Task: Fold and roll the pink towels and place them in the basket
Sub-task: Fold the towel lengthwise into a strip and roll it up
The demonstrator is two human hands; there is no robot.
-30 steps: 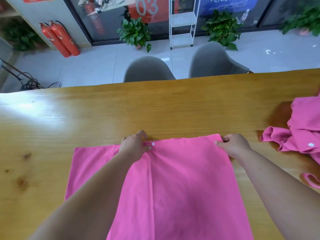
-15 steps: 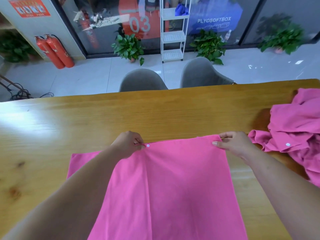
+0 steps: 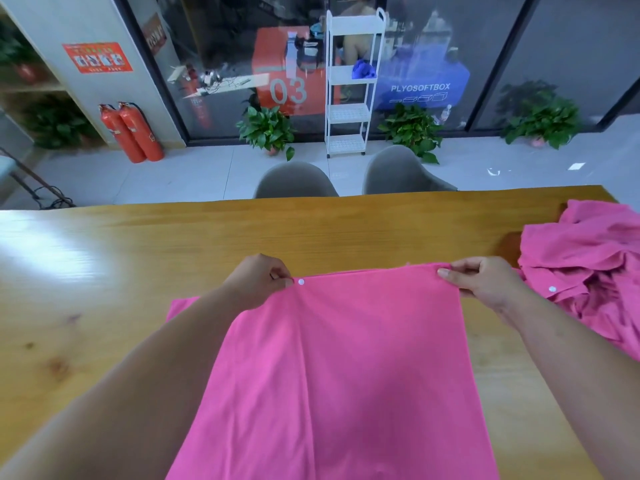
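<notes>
A pink towel (image 3: 346, 368) lies spread on the wooden table (image 3: 138, 258) in front of me, folded over on itself, with a lower layer sticking out at the left. My left hand (image 3: 258, 284) pinches its far edge beside a small white snap button. My right hand (image 3: 485, 280) pinches the far right corner. The far edge is stretched between the two hands. A crumpled heap of more pink towels (image 3: 588, 268) lies at the table's right end. No basket is in view.
Two grey chairs (image 3: 294, 181) stand behind the table's far edge. Beyond them are a white shelf cart (image 3: 349, 112), potted plants, two red fire extinguishers (image 3: 133, 133) and a glass wall. Bare tabletop spreads to the left.
The camera has tilted up, showing more of the room. Both hands keep pinching the towel's far edge, which is now pulled straighter between them.
</notes>
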